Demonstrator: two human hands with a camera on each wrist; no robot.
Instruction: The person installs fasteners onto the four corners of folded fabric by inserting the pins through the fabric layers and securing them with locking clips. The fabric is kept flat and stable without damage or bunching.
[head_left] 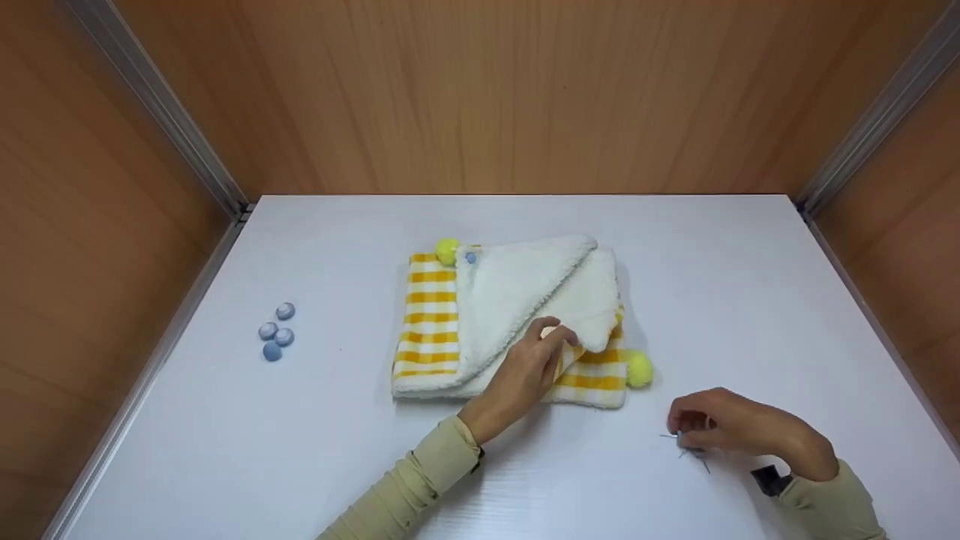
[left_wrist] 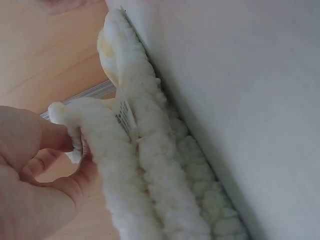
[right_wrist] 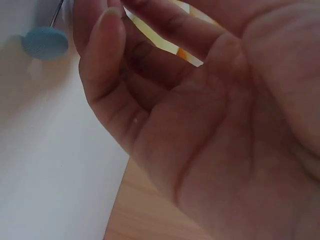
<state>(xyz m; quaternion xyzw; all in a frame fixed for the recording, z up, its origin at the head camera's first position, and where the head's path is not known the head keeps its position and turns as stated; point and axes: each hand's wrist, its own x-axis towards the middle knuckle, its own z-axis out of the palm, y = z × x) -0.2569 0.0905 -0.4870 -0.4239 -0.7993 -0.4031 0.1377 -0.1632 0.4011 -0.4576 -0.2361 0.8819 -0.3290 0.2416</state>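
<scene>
Yellow-checked blanket [head_left: 510,292], head view: lay folded on the table [head_left: 750,300] under and ahead of the left hand [head_left: 525,367], fluffy white lining turned up in a diagonal flap; one lime pompom [head_left: 447,252] beyond that hand, another [head_left: 638,370] to its right.
Blue round piece [head_left: 470,258], head view: sat on the corner beyond the left hand, so one fastening looked done.
Loose discs [head_left: 283,337], head view: four, well left of the left hand; seemingly unused.
Right hand [head_left: 731,424], head view: bent over small pieces with metal pins [head_left: 694,452]; the lifted edge by the left hand showed no fastener, so that part appeared left to do.
Fleece edge, left wrist view: thick, nubbly, pinched between the left hand's thumb and fingers, a printed tag [left_wrist: 124,117] just beyond.
Blue-headed pin [right_wrist: 45,43], right wrist view: just beside the right hand's curled fingers; whether they gripped one, I could not tell.
</scene>
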